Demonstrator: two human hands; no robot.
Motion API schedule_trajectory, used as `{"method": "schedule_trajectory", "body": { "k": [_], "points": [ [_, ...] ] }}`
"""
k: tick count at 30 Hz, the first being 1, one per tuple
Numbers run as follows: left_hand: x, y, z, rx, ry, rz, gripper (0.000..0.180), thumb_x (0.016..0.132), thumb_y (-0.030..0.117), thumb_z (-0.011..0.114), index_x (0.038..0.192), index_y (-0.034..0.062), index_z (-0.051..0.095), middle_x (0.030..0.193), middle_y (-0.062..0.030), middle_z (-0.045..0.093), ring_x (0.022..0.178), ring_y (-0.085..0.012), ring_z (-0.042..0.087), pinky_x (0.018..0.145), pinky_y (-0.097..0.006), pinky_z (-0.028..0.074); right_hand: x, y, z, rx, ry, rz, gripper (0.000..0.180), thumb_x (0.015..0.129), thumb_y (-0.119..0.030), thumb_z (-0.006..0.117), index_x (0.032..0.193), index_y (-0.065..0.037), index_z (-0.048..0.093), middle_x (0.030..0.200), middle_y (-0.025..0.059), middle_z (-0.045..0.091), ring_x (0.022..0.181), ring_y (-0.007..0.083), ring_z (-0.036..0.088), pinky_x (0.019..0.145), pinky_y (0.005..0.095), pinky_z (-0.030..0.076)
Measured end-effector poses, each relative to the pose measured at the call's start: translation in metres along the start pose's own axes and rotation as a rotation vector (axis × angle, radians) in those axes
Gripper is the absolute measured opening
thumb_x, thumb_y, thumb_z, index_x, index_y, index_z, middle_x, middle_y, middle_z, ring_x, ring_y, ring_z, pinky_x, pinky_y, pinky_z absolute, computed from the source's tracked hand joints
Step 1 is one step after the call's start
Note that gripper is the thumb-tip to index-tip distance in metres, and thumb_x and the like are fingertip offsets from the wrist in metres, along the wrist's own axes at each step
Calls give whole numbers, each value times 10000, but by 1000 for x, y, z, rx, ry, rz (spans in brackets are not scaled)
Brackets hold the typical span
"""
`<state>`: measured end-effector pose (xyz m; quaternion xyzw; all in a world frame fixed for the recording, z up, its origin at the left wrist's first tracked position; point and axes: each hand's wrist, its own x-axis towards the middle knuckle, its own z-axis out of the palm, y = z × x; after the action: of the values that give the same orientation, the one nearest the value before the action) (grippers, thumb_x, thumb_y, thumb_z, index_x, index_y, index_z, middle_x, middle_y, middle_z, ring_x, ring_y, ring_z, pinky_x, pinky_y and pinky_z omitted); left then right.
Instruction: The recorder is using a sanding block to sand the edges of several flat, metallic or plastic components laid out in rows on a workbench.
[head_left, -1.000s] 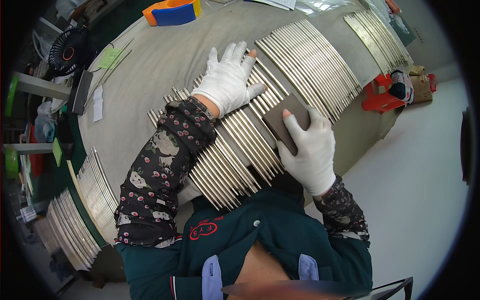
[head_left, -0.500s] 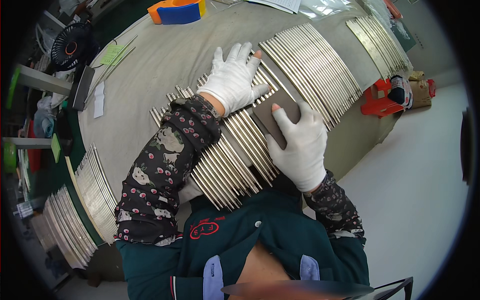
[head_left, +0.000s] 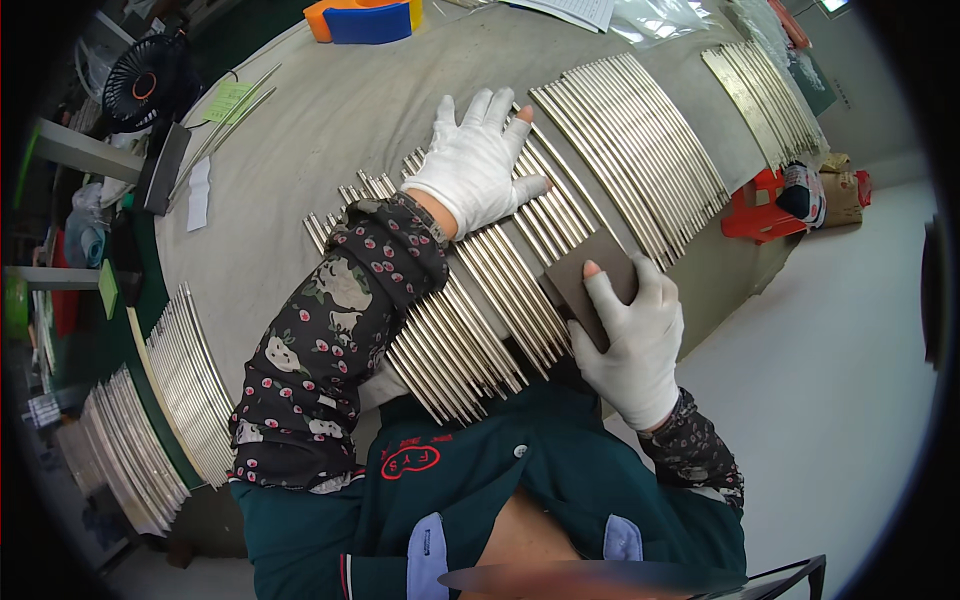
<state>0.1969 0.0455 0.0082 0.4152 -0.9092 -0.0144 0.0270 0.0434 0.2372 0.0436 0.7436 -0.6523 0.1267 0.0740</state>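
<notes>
The right hand (head_left: 635, 345) clasps a block (head_left: 592, 285) at three o'clock, left hand (head_left: 475, 165) splayed over rods (head_left: 528, 310), finished share unclear.

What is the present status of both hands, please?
Left hand flat on metal rods; right hand gripping dark block over rods; left sleeve hiding some rods.

Red capital letters stood inside a red oval emblem (head_left: 411, 462) on the dark green shirt (head_left: 570, 430), at the lower centre of the frame; a smaller line of red lettering (head_left: 435, 439) ran just above it, too small to make out. At the top edge, white sheets (head_left: 572, 10) bore faint print, illegible at that size. The yellow-green note (head_left: 228, 102) in the upper left showed faint marks, and tiny dark marks (head_left: 843, 95) on the upper-right wall (head_left: 872, 110) were unreadable.
</notes>
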Motion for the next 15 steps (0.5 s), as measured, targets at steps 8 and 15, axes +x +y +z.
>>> {"method": "schedule_trajectory", "body": {
  "k": [8, 15],
  "points": [
    [2, -3, 3, -25, 15, 10, 789, 916, 579, 460, 1476, 41, 325, 1530, -194, 269, 1437, -339, 212, 1145, -584, 142, 9, 6, -17, 95, -92, -16, 528, 663, -224, 755, 1169, -145, 630, 1147, 221, 511, 979, 358, 538, 752, 422, 475],
    [8, 1, -5, -23, -5, 34, 800, 915, 572, 464, 1472, 19, 309, 1520, -230, 269, 1424, -368, 232, 1138, -580, 159, -39, 42, -35, 121, 97, 219, 582, 604, -126, 771, 1169, -128, 632, 1221, 194, 507, 1054, 378, 501, 891, 456, 451]
  ]
}}
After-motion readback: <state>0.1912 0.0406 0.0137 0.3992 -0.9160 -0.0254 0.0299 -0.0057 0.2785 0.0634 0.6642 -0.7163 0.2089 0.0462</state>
